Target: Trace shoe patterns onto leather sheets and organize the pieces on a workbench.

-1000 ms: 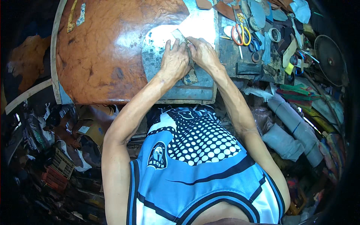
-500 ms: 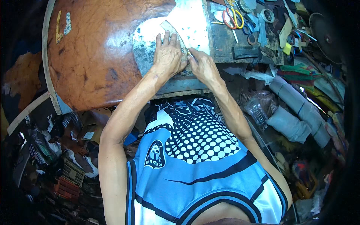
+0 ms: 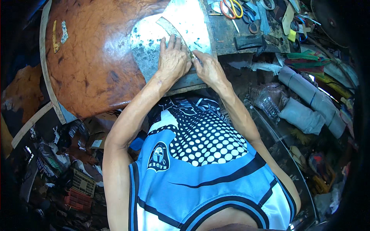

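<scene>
My left hand [image 3: 172, 59] lies flat with its fingers stretched out, pressing on a pale, curved, strip-shaped template [image 3: 166, 25]. Under the template is a grey, spotted metal sheet [image 3: 143, 44], partly hidden by my hand. Close beside it on the right, my right hand [image 3: 209, 70] is closed around a slim tool [image 3: 195, 58] with a dark handle. The tool's tip sits at the template's right edge, near my left fingers; its exact kind is hard to make out. A large brown leather hide [image 3: 90, 61] spreads over the table to the left.
Two small patterned pieces [image 3: 55, 36] lie on the hide. To the right, a wooden bench top [image 3: 227, 36] bears scissors [image 3: 233, 9], tape rolls [image 3: 253, 27] and a dark block [image 3: 248, 42]. Wrapped rolls [image 3: 304, 92] and a red crate [image 3: 78, 199] stand lower down.
The view has shifted slightly, so the table sits a little higher and further left. My right hand and the tool stay at the template's edge; my left hand still presses down.
</scene>
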{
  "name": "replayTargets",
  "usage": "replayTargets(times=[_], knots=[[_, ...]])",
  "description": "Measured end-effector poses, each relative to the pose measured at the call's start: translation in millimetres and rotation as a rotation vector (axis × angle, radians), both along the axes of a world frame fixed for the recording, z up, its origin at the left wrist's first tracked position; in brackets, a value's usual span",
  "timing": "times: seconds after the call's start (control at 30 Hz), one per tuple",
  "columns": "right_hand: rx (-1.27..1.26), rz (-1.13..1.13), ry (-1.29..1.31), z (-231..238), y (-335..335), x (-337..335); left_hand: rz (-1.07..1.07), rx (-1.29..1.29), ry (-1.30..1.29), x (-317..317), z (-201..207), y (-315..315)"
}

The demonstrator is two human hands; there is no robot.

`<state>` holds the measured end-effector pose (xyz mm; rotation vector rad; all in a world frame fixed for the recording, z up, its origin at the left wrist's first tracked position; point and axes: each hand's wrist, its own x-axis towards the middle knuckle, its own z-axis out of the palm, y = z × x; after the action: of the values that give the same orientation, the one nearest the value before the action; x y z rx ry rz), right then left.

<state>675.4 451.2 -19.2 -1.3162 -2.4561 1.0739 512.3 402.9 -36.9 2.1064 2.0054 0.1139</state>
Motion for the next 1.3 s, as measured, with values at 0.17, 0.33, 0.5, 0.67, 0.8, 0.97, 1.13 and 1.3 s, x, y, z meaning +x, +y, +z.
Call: replayTargets(times=[0.17, 0.33, 0.5, 0.67, 0.8, 0.97, 1.13, 1.3], knots=[[-0.034, -0.015, -0.017, 0.4, -6.0, 8.2, -0.003, 0.002, -0.016, 0.5, -7.7, 2.1], [-0.041, -0.002, -0.017, -2.8, -3.9, 10.0, -0.005, -0.005, 0.020, 2.7, -13.3, 4.0], [-0.030, -0.013, -0.026, -2.9, -11.0, 15.3, -0.006, -0.016, 0.042, 6.2, -13.8, 3.1], [-0.006, -0.035, -0.064, 0.7, -25.6, 29.2, 0.008, 0.002, 0.007, 10.9, -14.6, 4.2], [-0.045, -0.061, -0.068, 4.6, -37.4, 40.3, 0.009, -0.030, -0.007, 14.3, -13.7, 6.9], [-0.053, -0.090, -0.076, 2.2, -46.7, 47.5, 0.000, -0.050, 0.007, 13.7, -13.4, 9.0], [-0.021, -0.122, -0.055, -18.2, -36.8, 63.0, -0.018, -0.017, 0.036, 28.7, -28.5, 28.5], [-0.044, -0.173, -0.096, 9.0, -76.8, 56.9, -0.027, -0.040, 0.056, 19.5, -10.1, -4.3]])
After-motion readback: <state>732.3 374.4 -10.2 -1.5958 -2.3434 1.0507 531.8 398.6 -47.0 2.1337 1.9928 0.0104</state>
